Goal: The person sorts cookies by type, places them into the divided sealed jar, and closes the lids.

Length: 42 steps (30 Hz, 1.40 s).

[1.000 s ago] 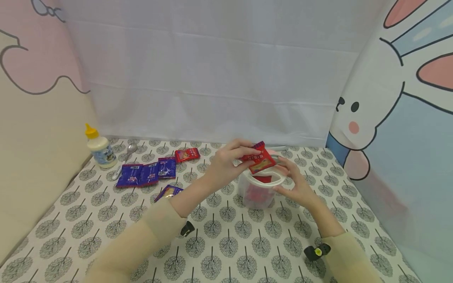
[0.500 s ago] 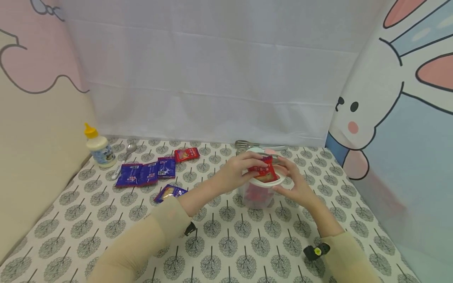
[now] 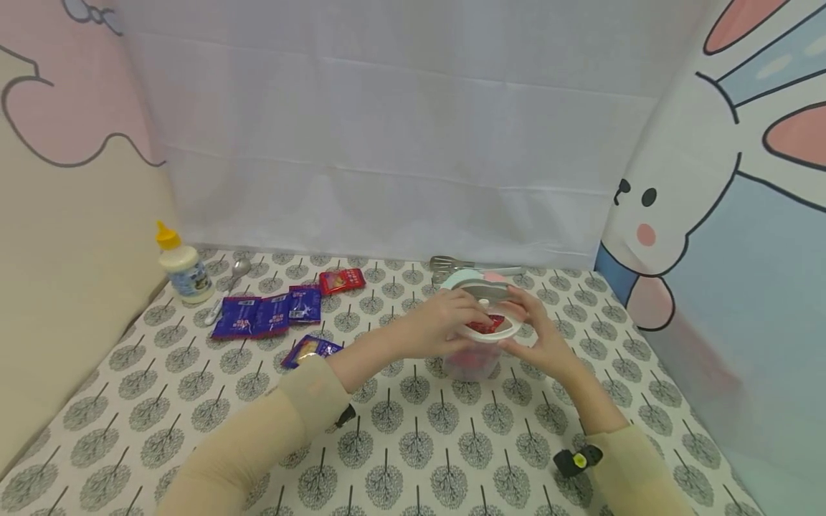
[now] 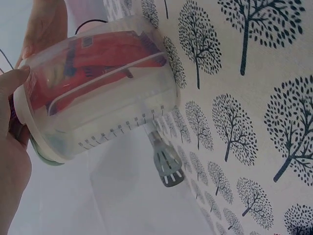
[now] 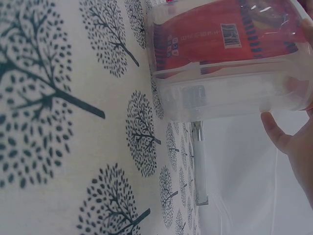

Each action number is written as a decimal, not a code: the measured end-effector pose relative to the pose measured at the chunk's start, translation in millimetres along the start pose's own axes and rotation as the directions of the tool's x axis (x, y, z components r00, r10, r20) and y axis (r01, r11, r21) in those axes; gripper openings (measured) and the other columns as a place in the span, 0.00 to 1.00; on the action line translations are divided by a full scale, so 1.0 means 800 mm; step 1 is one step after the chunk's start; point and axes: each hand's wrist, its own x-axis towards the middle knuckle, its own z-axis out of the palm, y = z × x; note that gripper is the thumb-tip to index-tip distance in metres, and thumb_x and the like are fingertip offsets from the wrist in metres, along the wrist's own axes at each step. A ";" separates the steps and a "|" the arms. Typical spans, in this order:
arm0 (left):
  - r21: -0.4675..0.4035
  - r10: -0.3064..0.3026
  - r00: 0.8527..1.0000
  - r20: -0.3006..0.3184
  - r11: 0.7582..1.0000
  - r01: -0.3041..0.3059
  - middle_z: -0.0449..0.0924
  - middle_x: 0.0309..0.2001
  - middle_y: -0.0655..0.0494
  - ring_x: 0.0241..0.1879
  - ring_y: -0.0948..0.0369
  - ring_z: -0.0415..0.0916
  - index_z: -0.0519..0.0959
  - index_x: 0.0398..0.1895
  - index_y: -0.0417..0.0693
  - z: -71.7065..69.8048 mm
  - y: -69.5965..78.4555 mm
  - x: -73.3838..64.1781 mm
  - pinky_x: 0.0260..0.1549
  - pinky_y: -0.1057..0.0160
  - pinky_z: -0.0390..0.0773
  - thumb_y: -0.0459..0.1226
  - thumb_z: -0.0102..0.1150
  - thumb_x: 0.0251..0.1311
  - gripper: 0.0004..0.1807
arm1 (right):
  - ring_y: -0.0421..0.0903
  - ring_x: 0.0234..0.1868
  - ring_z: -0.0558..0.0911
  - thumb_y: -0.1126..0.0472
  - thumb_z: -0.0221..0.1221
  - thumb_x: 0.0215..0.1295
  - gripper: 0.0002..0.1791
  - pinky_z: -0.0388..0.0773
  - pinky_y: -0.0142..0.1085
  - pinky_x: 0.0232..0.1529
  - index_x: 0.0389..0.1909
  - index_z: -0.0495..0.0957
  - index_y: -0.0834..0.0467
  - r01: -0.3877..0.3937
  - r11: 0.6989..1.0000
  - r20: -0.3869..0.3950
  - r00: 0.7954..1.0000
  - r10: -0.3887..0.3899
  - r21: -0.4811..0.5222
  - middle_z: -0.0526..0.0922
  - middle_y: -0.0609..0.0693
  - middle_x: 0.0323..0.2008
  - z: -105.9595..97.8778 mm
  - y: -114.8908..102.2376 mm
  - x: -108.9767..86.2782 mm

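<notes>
The container is a rounded tub of clear, slightly cloudy plastic, with a thick, smooth white rim and a row of fine dark measuring marks printed down its wall. It stands upright on the desk, whose white surface is printed all over with round dark trees. A mint-and-pink lid part rises at the back of the container's mouth. Inside, several red packets of glossy, creased film press against the wall; a barcode and crimped, dark-edged ends show through the plastic.

One more red packet lies crinkled in the container's mouth, just below the rim. The left hand reaches over the container's left side, its fingers dipping into the mouth against that packet, thumb near the outside of the rim; the fingertips are hidden, so whether they pinch the packet cannot be told. The right hand grips the container's right side at the rim, thumb and fingers spread around it, with the packet just inside its grasp.

Left of the container lie a flat purple packet and, beyond it, three purple packets in a row, touching. A shiny red pack lies to the container's rear left. Farthest left are a slim metal spoon and a cream plastic bottle with a pointed yellow cap. Behind the container rests a slotted utensil.
</notes>
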 end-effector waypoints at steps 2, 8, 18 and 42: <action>0.028 -0.028 0.999 0.038 0.999 0.027 0.80 0.51 0.62 0.57 0.62 0.70 0.79 0.51 0.53 0.001 0.000 -0.001 0.63 0.61 0.65 0.46 0.63 0.56 0.20 | 0.54 0.57 0.69 0.77 0.65 0.45 0.48 0.66 0.64 0.55 0.68 0.51 0.64 0.000 1.000 -0.002 1.000 0.000 -0.007 0.61 0.68 0.62 0.000 0.000 0.000; 0.080 -0.082 0.987 0.141 0.994 0.071 0.73 0.60 0.64 0.65 0.60 0.61 0.73 0.60 0.59 0.001 0.000 -0.010 0.67 0.56 0.58 0.48 0.67 0.52 0.30 | 0.35 0.59 0.67 0.77 0.65 0.46 0.48 0.66 0.60 0.57 0.68 0.50 0.66 -0.001 1.000 0.010 1.000 0.001 0.002 0.67 0.66 0.58 0.000 0.002 0.000; -0.090 -0.005 1.000 0.018 0.996 0.007 0.74 0.60 0.57 0.64 0.59 0.64 0.73 0.58 0.50 -0.034 -0.032 -0.046 0.69 0.57 0.57 0.40 0.69 0.50 0.30 | 0.52 0.59 0.69 0.77 0.65 0.46 0.49 0.66 0.63 0.56 0.68 0.50 0.64 0.001 1.000 0.009 1.000 -0.001 -0.011 0.64 0.67 0.60 0.000 0.003 -0.002; -0.100 -0.636 0.766 0.090 0.760 0.642 0.61 0.68 0.43 0.45 0.43 0.75 0.60 0.69 0.45 -0.058 -0.189 -0.163 0.58 0.44 0.69 0.44 0.70 0.50 0.44 | 0.67 0.55 0.71 0.74 0.65 0.46 0.47 0.57 0.70 0.58 0.68 0.51 0.63 -0.042 0.999 -0.011 0.999 0.042 0.015 0.65 0.67 0.61 0.002 -0.004 -0.002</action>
